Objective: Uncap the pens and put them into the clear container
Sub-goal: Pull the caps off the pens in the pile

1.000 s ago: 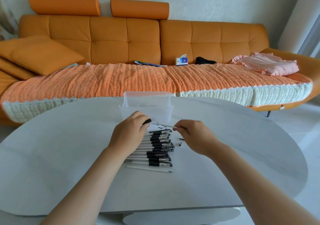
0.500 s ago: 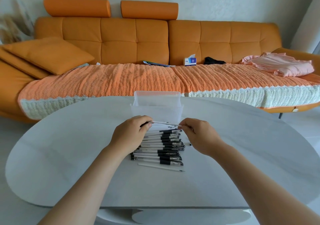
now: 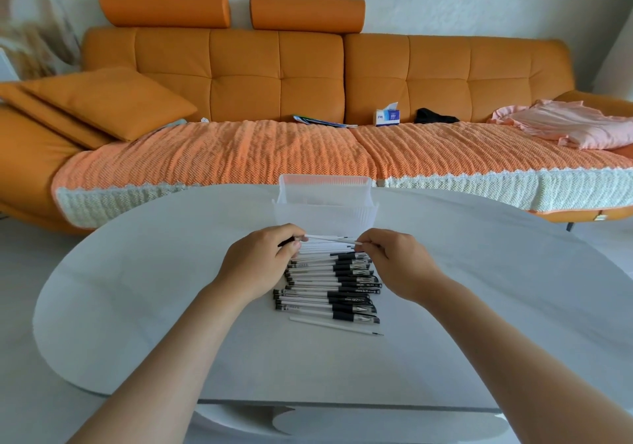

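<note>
I see the container (image 3: 325,204) at the middle of the table's (image 3: 137,306) far edge, a clear ribbed tub. Through its cloudy walls I cannot make out what is inside. Just in front of it lies the pile (image 3: 332,286) of black-capped pens, stacked crosswise. Over the pile's far end both hands hold one thin white pen (image 3: 329,238) nearly level. The left hand (image 3: 257,262) is curled round its left end, with something dark in the fist, and the right hand (image 3: 394,262) pinches its right end. A bare pen (image 3: 334,325) lies alone just beside the pile's near side.
</note>
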{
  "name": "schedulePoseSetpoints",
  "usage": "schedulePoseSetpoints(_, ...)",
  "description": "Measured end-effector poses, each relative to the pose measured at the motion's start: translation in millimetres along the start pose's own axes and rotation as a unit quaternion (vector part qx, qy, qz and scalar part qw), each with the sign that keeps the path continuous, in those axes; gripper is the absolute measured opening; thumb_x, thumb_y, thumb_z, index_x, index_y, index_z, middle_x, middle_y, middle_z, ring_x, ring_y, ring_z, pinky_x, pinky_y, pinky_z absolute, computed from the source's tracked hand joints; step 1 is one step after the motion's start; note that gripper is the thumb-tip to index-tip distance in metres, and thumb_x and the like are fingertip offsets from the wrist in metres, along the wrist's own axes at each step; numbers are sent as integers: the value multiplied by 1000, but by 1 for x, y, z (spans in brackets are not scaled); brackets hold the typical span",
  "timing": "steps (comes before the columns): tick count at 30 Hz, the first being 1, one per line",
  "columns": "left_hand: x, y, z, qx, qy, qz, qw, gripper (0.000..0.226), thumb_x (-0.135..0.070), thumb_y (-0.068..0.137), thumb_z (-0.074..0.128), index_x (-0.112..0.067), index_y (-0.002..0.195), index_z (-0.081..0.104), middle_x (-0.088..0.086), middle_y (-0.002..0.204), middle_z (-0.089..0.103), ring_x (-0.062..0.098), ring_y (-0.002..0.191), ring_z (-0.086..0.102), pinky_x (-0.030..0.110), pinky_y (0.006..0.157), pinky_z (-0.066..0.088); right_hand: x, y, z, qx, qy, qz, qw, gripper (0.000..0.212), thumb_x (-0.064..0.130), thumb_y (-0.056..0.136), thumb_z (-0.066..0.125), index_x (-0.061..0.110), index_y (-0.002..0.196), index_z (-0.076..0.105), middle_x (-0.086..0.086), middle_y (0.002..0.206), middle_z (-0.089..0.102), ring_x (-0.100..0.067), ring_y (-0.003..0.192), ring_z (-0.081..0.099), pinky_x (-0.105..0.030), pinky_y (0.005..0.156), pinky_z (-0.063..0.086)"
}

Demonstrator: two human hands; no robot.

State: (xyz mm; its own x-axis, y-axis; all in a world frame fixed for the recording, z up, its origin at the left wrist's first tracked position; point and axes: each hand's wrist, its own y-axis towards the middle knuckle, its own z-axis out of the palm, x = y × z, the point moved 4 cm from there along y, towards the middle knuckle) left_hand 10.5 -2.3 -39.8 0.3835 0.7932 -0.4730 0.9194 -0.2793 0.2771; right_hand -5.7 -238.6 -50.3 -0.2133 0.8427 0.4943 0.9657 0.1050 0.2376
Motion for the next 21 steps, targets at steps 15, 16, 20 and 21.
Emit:
schedulePoseSetpoints(15,5,-3,-3,4,-5,-11,1000,21,-34,98,49,-41,114,60,-28,89,65,-11,75,51,20,65,39,9,1,1,-15,-22,-39,999,24,27,103,48,31,111,70,15,108,67,-11,95,61,-29,75,50)
schedulePoseSetpoints(16,5,-3,-3,6,-2,-11,1000,22,-35,97,49,-43,115,59,-29,90,65,-10,76,52,21,66,40,9,0,0,-14,-23,-42,999,24,26,102,49,31,111,71,14,107,68,-11,94,61,-30,75,51)
schedulePoseSetpoints(20,-1,-4,2,39,18,1,999,22,-40,97,48,-49,116,55,-28,90,66,-6,76,54,21,66,41,8,-1,-4,-35,-4,-55,998,20,27,98,58,34,109,73,15,100,65,-1,74,58,-26,67,50)
schedulePoseSetpoints(21,-4,-4,5,49,22,10,999,21,-41,98,48,-48,116,55,-28,89,66,-6,76,55,20,67,42,8,-1,-5,-33,4,-55,998,19,27,97,60,35,108,73,16,98,64,3,70,55,-20,64,45)
